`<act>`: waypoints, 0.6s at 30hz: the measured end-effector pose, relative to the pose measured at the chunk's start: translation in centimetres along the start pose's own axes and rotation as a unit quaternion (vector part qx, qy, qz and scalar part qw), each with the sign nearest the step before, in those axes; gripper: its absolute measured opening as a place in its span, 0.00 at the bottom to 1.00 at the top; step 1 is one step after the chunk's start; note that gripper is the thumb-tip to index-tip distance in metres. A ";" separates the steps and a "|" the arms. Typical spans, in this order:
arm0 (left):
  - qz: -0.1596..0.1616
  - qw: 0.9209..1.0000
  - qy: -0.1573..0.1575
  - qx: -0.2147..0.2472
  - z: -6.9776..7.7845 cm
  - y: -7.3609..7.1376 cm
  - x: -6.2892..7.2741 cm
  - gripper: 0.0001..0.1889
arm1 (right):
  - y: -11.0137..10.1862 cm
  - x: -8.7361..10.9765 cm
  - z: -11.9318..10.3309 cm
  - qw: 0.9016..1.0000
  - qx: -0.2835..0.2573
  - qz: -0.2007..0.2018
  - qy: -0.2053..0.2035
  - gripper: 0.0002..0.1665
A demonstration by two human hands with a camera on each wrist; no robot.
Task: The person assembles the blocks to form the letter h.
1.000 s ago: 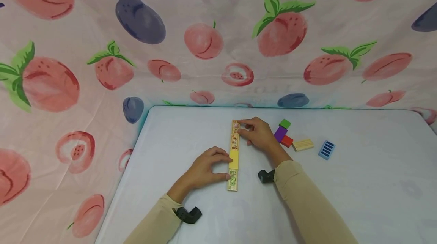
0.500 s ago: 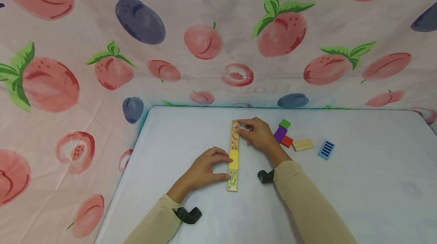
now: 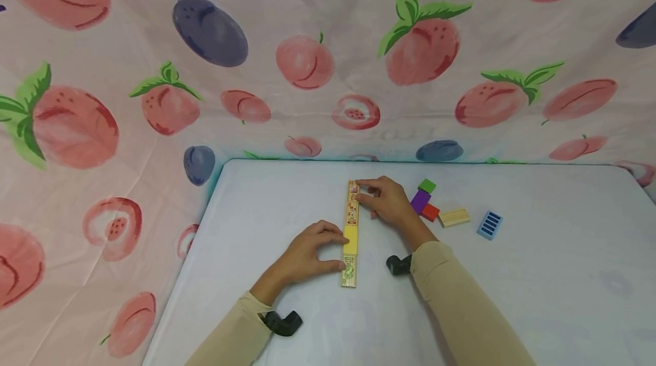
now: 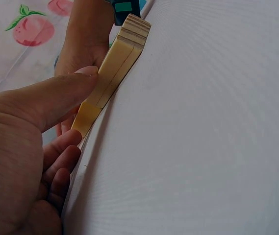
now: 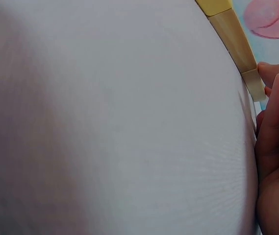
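A straight row of flat wooden blocks lies across the white table, running away from me. Its near block has green print (image 3: pixel 348 276), then comes a plain yellow block (image 3: pixel 351 235), and brown-printed blocks (image 3: pixel 352 213) form the far end. My left hand (image 3: pixel 304 252) touches the row's left side, thumb at the green-printed block and a fingertip at the yellow one. From the right, my right hand (image 3: pixel 386 201) touches the far blocks with extended index finger and thumb. The left wrist view shows the side of the near block (image 4: pixel 114 71) beside the left thumb.
Right of the right hand lie a green block (image 3: pixel 427 185), a purple block (image 3: pixel 421 201), a red block (image 3: pixel 430 212) and a plain wooden block (image 3: pixel 455 217). Farther right is a blue piece with dark bars (image 3: pixel 490 225). A fruit-patterned cloth (image 3: pixel 307 7) hangs behind the table.
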State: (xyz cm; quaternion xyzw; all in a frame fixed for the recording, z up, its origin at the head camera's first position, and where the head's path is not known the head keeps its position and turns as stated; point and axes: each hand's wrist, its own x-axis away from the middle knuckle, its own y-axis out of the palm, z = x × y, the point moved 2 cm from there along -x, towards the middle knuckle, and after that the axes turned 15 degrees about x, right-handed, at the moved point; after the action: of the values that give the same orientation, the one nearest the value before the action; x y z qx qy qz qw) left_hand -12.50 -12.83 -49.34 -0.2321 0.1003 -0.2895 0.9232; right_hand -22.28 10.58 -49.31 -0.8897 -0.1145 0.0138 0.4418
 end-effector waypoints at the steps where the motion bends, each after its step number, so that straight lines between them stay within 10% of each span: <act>1: 0.000 1.000 -0.001 0.000 0.0 0.0 0.0 0.24 | 0.0 0.0 0.0 1.000 -0.002 0.000 0.000 0.27; 18: 0.004 1.000 0.013 -0.002 0.0 0.0 0.0 0.24 | -0.3 0.3 0.2 0.997 -0.066 -0.019 0.034 0.28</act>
State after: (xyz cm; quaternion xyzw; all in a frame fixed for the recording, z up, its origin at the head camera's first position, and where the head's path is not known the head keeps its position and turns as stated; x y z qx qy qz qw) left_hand -12.49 -12.86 -49.30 -0.2299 0.1141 -0.2882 0.9226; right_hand -22.10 11.02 -49.18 -0.9143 -0.1169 -0.0329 0.3863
